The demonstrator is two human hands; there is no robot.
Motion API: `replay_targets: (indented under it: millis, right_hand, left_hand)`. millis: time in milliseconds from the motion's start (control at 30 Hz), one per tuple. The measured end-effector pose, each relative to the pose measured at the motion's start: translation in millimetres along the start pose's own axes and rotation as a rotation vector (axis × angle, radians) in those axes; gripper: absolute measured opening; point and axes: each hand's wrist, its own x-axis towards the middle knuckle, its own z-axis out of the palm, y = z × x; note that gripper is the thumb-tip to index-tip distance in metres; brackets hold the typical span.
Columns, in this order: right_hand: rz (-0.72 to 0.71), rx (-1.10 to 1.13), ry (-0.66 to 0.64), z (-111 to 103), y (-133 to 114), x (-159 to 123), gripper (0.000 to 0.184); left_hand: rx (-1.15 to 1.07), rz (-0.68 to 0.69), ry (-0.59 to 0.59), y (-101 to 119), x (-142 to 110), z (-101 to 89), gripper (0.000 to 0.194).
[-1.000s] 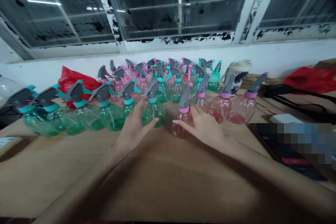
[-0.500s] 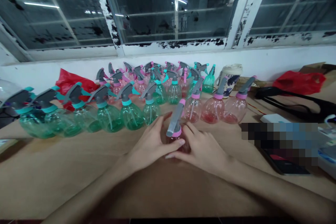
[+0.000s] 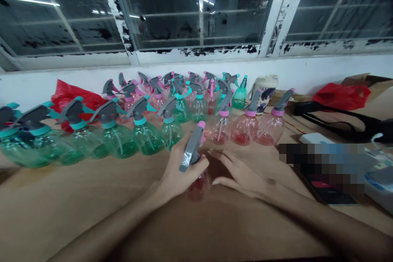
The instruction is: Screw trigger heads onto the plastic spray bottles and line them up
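Note:
My left hand (image 3: 179,170) is wrapped around the neck of a pink spray bottle (image 3: 198,184) with a grey trigger head (image 3: 190,151), holding it tilted just above the brown table (image 3: 92,204). My right hand (image 3: 239,172) lies beside the bottle with its fingers stretched out, close to the bottle's body. Behind the hands stands a row of green spray bottles (image 3: 144,131) on the left and a row of pink spray bottles (image 3: 245,125) on the right.
Further back, several more green and pink bottles (image 3: 184,94) are clustered under the window wall. A red bag (image 3: 70,98) lies at the left and another red bag (image 3: 344,96) at the right. A mug (image 3: 265,88), black straps (image 3: 337,114) and a white box (image 3: 319,139) sit on the right.
The pink bottle was taken from the row and drawn towards me. My left hand closed round its neck and tilted it; my right hand let go and opened beside it.

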Motion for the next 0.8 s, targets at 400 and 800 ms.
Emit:
replay_targets:
  millis: [400, 800]
  right_hand:
    - [0.020, 0.011, -0.021, 21, 27, -14, 0.046]
    - [0.070, 0.059, -0.078, 17, 28, -15, 0.047]
  left_hand:
    - [0.017, -0.003, -0.079, -1, 23, -5.0, 0.013]
    - [0.016, 0.112, -0.187, -7, 27, -17.0, 0.008]
